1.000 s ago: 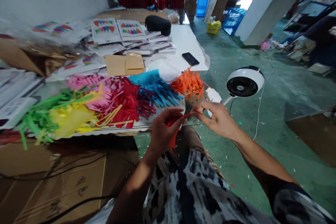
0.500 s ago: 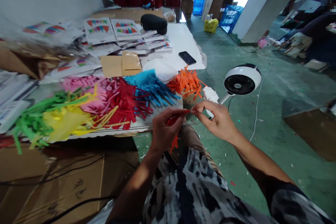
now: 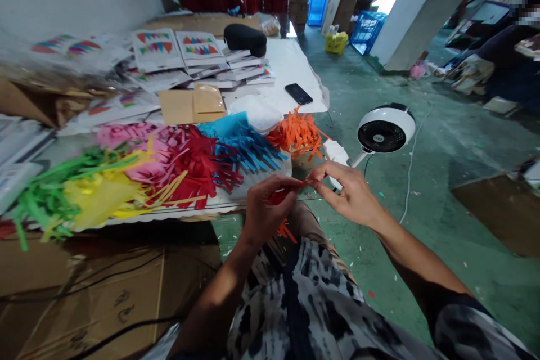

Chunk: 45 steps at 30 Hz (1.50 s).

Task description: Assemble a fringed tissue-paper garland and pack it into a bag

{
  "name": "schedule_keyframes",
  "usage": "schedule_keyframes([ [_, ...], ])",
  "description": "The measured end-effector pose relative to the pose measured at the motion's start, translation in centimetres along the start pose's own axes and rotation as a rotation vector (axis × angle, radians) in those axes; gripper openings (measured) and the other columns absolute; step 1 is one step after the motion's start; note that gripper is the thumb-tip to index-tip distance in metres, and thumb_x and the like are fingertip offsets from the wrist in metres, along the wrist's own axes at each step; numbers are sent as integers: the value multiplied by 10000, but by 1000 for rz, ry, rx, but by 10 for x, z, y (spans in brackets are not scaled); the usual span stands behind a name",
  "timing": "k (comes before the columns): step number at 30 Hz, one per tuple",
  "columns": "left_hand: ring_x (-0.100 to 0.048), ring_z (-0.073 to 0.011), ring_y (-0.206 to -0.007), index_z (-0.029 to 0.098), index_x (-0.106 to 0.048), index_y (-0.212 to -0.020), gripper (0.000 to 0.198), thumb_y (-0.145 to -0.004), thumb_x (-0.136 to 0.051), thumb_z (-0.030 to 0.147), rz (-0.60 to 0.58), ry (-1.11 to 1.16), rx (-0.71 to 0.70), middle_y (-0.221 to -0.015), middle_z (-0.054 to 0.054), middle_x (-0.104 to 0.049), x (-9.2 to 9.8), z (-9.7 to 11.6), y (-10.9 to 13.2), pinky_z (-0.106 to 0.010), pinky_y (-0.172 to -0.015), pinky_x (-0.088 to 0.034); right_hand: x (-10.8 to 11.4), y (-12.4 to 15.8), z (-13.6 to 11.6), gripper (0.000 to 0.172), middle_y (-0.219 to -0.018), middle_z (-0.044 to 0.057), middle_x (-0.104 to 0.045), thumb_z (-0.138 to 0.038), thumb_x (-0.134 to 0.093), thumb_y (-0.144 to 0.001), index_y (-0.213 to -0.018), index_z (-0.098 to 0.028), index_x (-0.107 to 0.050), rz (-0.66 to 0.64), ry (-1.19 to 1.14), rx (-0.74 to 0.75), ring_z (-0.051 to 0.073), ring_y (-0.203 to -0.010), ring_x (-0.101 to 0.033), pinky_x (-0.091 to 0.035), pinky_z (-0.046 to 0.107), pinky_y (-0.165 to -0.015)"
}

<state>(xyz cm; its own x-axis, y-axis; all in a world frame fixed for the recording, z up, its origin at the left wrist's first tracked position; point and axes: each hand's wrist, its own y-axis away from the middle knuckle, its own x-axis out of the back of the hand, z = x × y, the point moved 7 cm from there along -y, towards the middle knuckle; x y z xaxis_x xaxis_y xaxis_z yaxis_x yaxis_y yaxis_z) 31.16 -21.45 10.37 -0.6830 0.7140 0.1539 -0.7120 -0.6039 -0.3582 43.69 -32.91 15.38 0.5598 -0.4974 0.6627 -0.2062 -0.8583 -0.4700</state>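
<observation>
Orange-red fringed paper (image 3: pixel 286 230) hangs below my left hand (image 3: pixel 270 205), whose thumb and fingers are closed on its top part. My right hand (image 3: pixel 348 191) pinches the tip of the same paper, fingertips almost touching those of the left. On the table beside the hands lie fringed paper bunches: orange (image 3: pixel 297 134), blue (image 3: pixel 247 140), dark red (image 3: pixel 202 163), pink (image 3: pixel 147 157), yellow (image 3: pixel 101 194) and green (image 3: pixel 46 194).
Printed packets (image 3: pixel 158 50), a black case (image 3: pixel 245 39), a phone (image 3: pixel 298 93) and a white container (image 3: pixel 261 115) are on the table (image 3: pixel 295 64). A white fan (image 3: pixel 386 128) stands right of it. Cardboard (image 3: pixel 113 304) lies lower left. Someone's arm shows at far right.
The fringe hanging under my left hand has swung slightly to the right. Both hands keep their grip, and the whole view has shifted a little.
</observation>
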Motion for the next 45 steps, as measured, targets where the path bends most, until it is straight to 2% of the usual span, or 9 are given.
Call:
schedule_keyframes([
  [7,-734,-152,-823,207,-809,-938,105,-894,-715,190,-28,49,38,-896,-40,-771,-3,-3,1,-234,-760,-599,-4,2,-1,91,-912,34,-708,-260,-546,-1033,-949,-229,-562,-72,7,12,177,-816,-655,-482,310,-702],
  [11,-728,-152,-842,205,-798,-948,109,-903,-701,185,-41,72,32,-929,-46,-761,-4,-4,1,-236,-769,-594,-6,3,1,82,-926,39,-701,-258,-535,-1038,-964,-228,-555,-85,1,3,181,-837,-653,-487,319,-723],
  [16,-702,-145,-796,197,-778,-930,86,-895,-770,275,-51,94,26,-876,-38,-742,-7,-6,0,-241,-751,-574,-6,3,0,85,-906,34,-687,-259,-534,-1035,-961,-227,-560,-72,5,-15,177,-813,-639,-481,315,-703],
  [23,-668,-147,-829,202,-750,-898,70,-917,-755,269,-33,88,-60,-884,-33,-715,-6,2,-1,-256,-766,-539,-5,3,1,98,-924,32,-705,-280,-576,-1035,-958,-219,-579,-51,-55,-37,166,-822,-653,-495,307,-738],
  [27,-670,-159,-844,202,-750,-929,35,-920,-730,229,-87,27,-116,-905,-40,-714,-5,8,-1,-280,-793,-543,-7,5,3,58,-929,23,-716,-269,-591,-1028,-991,-226,-600,-88,-62,-21,165,-839,-669,-507,305,-745],
  [33,-663,-148,-821,202,-731,-915,29,-930,-706,201,-148,-25,-152,-878,-29,-705,-6,12,-2,-266,-775,-533,-9,9,-1,74,-917,46,-696,-260,-536,-1037,-1011,-224,-595,-103,68,73,194,-848,-658,-508,342,-743],
  [38,-667,-143,-800,201,-743,-899,53,-927,-728,243,-162,25,-95,-873,-33,-719,-7,7,-3,-251,-742,-540,-8,9,-4,83,-927,47,-695,-258,-522,-1045,-1027,-219,-592,-93,66,108,192,-851,-658,-510,338,-743],
  [45,-699,-136,-762,182,-726,-896,190,-856,-825,340,-108,154,67,-821,-28,-732,-10,-11,-2,-225,-713,-568,-13,11,4,67,-948,43,-690,-255,-530,-1043,-1032,-219,-585,-157,-2,3,188,-868,-658,-497,321,-754],
])
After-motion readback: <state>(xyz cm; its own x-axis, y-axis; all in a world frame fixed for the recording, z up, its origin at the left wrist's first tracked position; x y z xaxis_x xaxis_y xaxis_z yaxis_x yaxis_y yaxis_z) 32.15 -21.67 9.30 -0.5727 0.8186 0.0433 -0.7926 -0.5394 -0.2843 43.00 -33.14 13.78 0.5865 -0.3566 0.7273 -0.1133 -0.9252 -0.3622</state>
